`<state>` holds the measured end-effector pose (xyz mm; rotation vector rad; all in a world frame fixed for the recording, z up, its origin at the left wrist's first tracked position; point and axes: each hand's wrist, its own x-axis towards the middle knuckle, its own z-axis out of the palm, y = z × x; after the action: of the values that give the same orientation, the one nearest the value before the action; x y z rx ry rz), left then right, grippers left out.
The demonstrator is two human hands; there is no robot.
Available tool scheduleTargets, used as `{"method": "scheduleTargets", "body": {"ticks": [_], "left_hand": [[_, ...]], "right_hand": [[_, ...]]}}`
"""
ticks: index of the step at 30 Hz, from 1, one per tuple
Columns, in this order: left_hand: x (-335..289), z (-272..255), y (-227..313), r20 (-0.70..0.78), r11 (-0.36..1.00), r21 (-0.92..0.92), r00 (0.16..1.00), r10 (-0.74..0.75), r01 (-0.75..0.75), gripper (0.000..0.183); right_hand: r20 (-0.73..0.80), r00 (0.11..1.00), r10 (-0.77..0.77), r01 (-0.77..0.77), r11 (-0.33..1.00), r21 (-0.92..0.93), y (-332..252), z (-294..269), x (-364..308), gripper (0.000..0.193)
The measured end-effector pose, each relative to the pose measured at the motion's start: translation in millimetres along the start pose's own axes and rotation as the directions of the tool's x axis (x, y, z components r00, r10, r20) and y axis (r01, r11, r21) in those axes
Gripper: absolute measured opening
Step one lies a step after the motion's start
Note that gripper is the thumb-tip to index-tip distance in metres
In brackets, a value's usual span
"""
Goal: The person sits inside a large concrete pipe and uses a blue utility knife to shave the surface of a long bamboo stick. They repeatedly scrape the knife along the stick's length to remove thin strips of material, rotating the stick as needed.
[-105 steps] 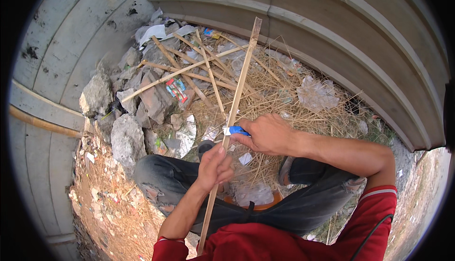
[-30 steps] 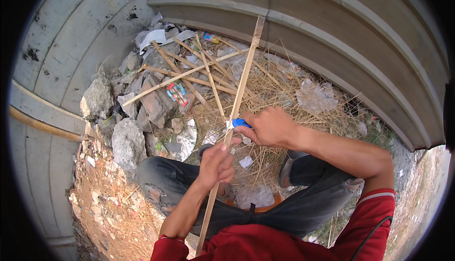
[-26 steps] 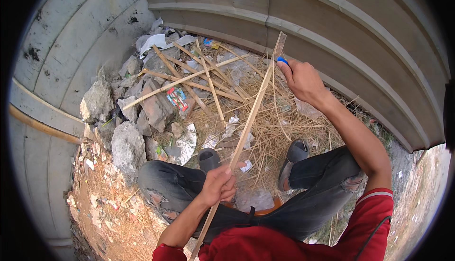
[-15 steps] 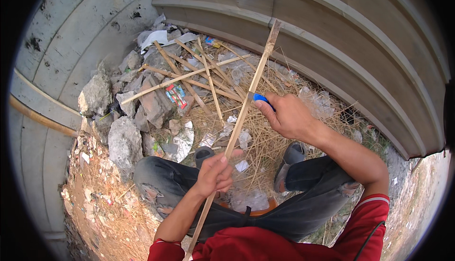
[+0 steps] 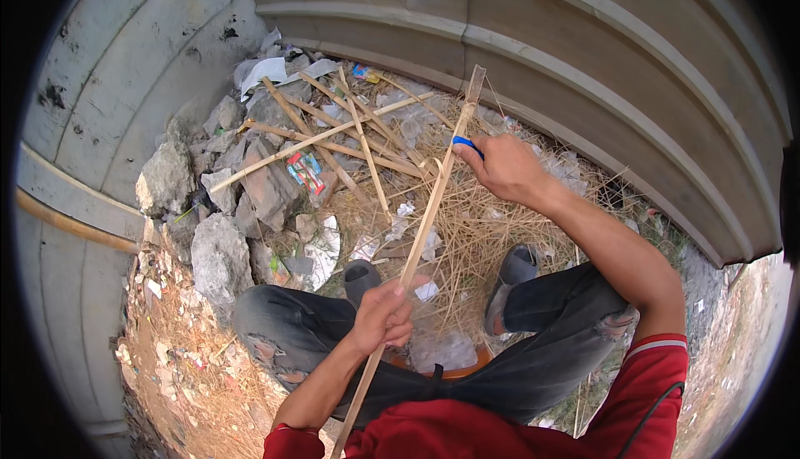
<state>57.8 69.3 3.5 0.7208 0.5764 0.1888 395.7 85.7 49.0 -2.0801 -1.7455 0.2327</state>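
head view: the person's left hand has its fingers closed round a long pale strip slanting up from the lap, over the straw. the right hand's fingers pinch a blue tool against its upper part, near a thin curl; loose sticks lie crossed beyond, to the left.

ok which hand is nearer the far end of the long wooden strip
Right. The right hand, with the blue tool at the strip, is near the far end; the left hand holds the strip much closer to the body.
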Motion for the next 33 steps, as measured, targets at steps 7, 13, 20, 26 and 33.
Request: {"method": "scheduleTargets", "body": {"ticks": [7, 13, 20, 26, 33], "left_hand": [[-22, -23, -18, 0.151, 0.993, 0.119, 0.988, -0.021, 0.003, 0.049], [1, -7, -4, 0.035, 0.987, 0.113, 0.994, 0.107, -0.111, 0.050], [20, 7, 1, -0.070, 0.970, 0.139, 0.975, 0.210, -0.199, 0.050], [28, 2, -2, -0.143, 0.966, 0.143, 0.962, 0.234, -0.214, 0.035], [29, 1, 1, -0.148, 0.959, 0.160, 0.955, 0.259, -0.235, 0.037]], "right_hand": [[-0.392, 0.823, 0.411, -0.425, 0.904, 0.056, 123, -79, 19, 0.063], [-0.440, 0.862, 0.253, -0.218, 0.967, 0.129, 86, -78, -5, 0.059], [0.094, 0.989, -0.112, 0.082, 0.958, 0.274, -23, -34, -30, 0.049], [0.450, 0.867, -0.214, 0.123, 0.967, 0.223, -82, 9, -64, 0.050], [0.297, 0.928, -0.224, 0.202, 0.974, 0.102, -64, 23, -52, 0.055]]}}
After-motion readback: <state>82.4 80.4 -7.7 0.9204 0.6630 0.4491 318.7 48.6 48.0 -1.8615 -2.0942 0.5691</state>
